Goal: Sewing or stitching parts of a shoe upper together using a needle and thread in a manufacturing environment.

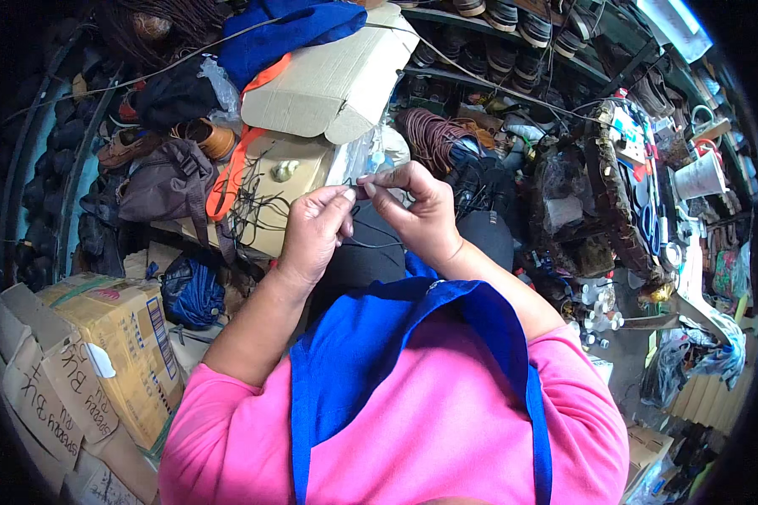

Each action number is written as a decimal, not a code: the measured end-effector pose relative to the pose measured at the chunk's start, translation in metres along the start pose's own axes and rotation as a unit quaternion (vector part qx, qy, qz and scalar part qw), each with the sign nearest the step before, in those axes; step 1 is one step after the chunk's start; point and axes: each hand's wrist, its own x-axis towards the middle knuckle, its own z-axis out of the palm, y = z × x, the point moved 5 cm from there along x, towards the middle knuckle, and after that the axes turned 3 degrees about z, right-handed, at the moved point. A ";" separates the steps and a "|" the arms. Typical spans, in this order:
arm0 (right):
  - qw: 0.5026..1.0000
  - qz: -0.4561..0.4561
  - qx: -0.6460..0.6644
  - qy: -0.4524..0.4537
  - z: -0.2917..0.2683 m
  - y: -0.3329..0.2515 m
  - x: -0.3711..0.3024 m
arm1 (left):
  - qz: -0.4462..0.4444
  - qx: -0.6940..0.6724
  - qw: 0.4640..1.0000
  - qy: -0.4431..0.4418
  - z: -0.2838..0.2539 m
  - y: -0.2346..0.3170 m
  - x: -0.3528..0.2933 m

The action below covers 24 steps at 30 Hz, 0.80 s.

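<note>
My left hand (pixel 314 229) and my right hand (pixel 425 217) meet above my lap, thumbs and forefingers pinched close together. Between them runs a thin dark cord (pixel 372 246), which hangs in a loop below the fingers. Its exact ends are hidden by the fingertips. Left of my hands a tangle of black cords (pixel 257 206) spreads over a flat cardboard piece (pixel 307 164). A small gold-coloured lump (pixel 285 171) rests on that cardboard, and an orange strap (pixel 226 187) lies along its left side.
A folded cardboard sheet (pixel 312 93) and blue cloth (pixel 290 38) lie ahead. Brown shoes (pixel 206 137) and a dark bag (pixel 167 183) are at left, above a large carton (pixel 126 337). A cluttered bench (pixel 598 181) stands right; shoe shelves (pixel 514 76) line the back.
</note>
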 end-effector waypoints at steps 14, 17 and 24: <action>0.991 -0.086 -0.104 -0.017 -0.002 -0.007 0.005 | 0.042 0.041 0.998 -0.033 0.003 0.002 -0.001; 0.993 -0.009 0.114 -0.004 -0.002 0.010 0.010 | -0.043 -0.156 0.985 -0.059 0.002 -0.006 0.000; 0.940 0.194 0.279 -0.039 -0.002 0.033 0.002 | -0.130 -0.277 0.950 -0.066 -0.015 -0.018 0.006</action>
